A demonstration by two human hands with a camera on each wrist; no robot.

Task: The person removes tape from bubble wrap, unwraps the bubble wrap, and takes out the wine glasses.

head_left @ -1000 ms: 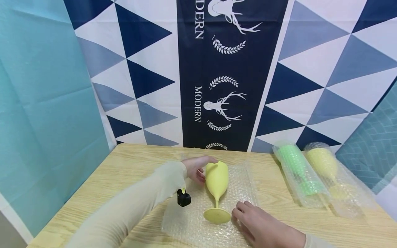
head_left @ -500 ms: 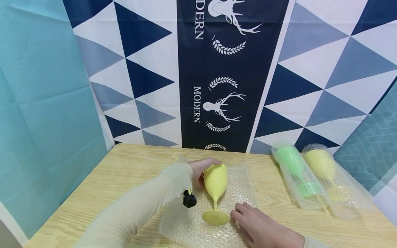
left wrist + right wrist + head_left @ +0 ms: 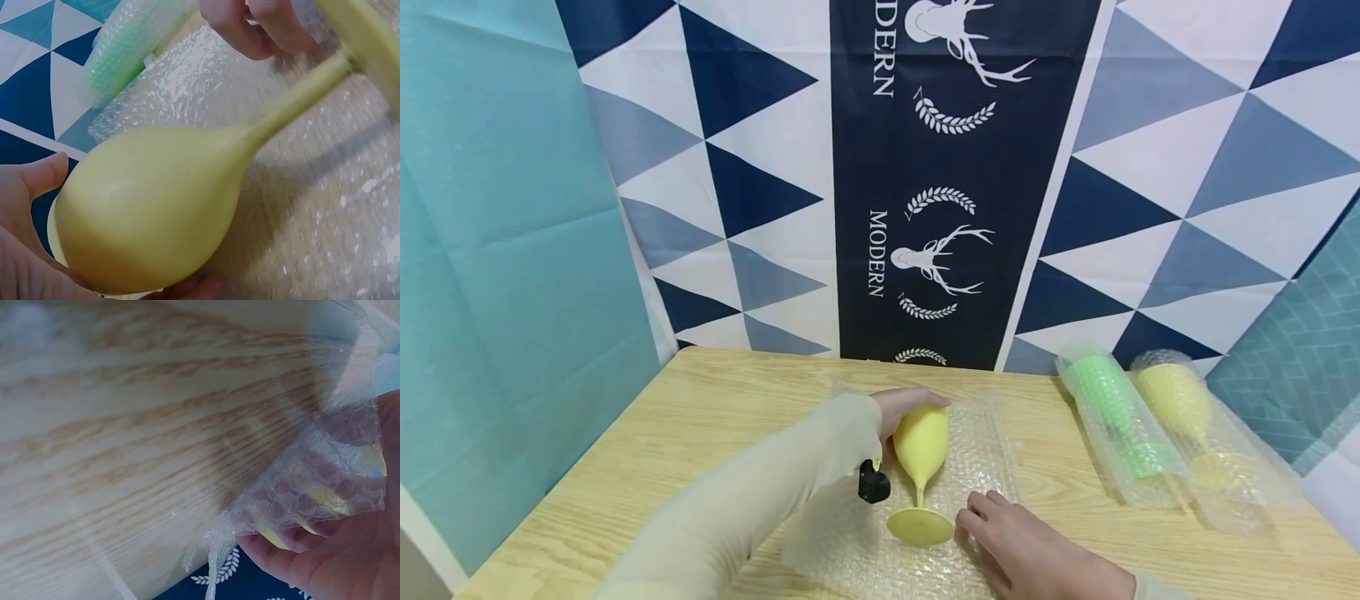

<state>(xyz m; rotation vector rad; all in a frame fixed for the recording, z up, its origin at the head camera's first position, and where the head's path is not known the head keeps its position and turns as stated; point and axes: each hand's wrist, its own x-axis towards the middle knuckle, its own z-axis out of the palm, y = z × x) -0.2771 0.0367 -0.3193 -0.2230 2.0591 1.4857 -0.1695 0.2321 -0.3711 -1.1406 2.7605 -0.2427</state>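
A yellow goblet [image 3: 921,450] lies on its side on a sheet of bubble wrap [image 3: 842,554], its round foot towards me and its bowl pointing away. My left hand [image 3: 910,406] curves round the rim end of the bowl; in the left wrist view the goblet's bowl [image 3: 150,200] sits between the thumb side and fingertips partly hidden beneath it. At the sheet's right edge, beside the foot, rests my right hand [image 3: 1037,546]. The right wrist view shows the wrap's edge [image 3: 312,481] lifted, with that hand's curled fingers [image 3: 269,553] holding it.
A green goblet [image 3: 1105,396] and another yellow goblet [image 3: 1176,400], each in bubble wrap, lie at the right of the wooden table [image 3: 715,417]. A patterned cloth [image 3: 760,167] hangs behind the table. A black wrist camera [image 3: 873,482] sits on my left wrist.
My left hand has moved rightward from the bowl's left side and now covers its rim end. The goblet has shifted slightly towards me. My right hand stays almost in place.
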